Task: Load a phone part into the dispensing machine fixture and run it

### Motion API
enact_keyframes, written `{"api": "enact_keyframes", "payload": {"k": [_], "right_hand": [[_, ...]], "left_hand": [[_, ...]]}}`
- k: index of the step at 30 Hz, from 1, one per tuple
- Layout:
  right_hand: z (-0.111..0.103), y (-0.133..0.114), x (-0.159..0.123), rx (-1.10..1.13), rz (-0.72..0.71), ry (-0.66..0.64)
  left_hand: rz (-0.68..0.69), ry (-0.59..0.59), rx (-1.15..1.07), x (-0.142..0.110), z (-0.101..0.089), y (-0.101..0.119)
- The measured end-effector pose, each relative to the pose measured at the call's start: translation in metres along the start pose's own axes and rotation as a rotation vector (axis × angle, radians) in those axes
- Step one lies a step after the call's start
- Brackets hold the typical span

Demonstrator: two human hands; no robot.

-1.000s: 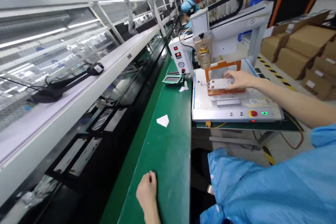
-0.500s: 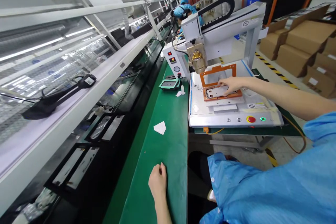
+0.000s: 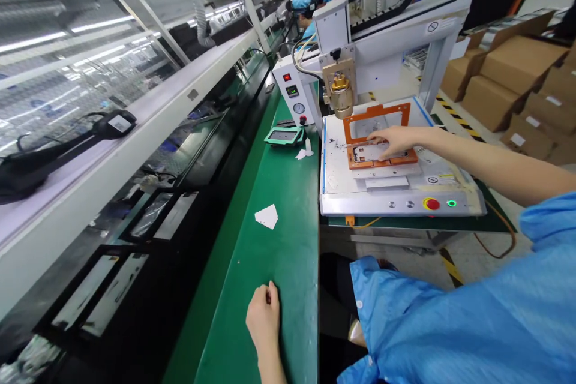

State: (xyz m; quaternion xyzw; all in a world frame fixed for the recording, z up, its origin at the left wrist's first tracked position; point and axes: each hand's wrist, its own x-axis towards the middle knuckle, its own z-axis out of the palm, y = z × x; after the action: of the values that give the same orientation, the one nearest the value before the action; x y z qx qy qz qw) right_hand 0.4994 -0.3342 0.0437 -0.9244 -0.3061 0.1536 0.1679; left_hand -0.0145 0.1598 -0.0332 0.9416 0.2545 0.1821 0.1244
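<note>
Orange fixture at centre-right holds the phone frame under our flat, open right hand; we judge uneven pressure could misseat it.

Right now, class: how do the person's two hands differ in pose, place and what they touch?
The right hand is stretched far forward, fingers flat on the grey part in the orange fixture; the left hand is close to the body, loosely curled. The right hand is over the white machine; the left hand rests on the green bench. Both are bare.
</note>
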Motion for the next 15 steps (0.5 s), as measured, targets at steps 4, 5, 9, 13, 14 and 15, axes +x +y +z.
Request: {"api": "enact_keyframes", "payload": {"k": [4,5,9,13,14,15], "right_hand": [[0.001,0.000,0.008,-0.034,0.001,0.002],[0.001,-0.001,0.010,-0.050,0.004,0.000],[0.002,-0.003,0.011,-0.105,0.024,-0.002],[0.000,-0.007,-0.002,-0.109,0.029,0.019],[-0.001,-0.007,-0.008,-0.109,0.032,0.037],[-0.001,-0.008,-0.014,-0.106,0.031,0.063]], "left_hand": [[0.002,0.016,-0.015,-0.001,0.002,-0.001],[0.003,0.017,-0.017,-0.001,0.002,-0.001],[-0.007,0.001,-0.019,-0.001,0.002,0.001],[-0.038,-0.010,-0.027,-0.001,0.003,0.003],[-0.042,-0.013,-0.034,-0.001,0.003,0.003],[-0.045,-0.015,-0.039,-0.001,0.003,0.003]]}}
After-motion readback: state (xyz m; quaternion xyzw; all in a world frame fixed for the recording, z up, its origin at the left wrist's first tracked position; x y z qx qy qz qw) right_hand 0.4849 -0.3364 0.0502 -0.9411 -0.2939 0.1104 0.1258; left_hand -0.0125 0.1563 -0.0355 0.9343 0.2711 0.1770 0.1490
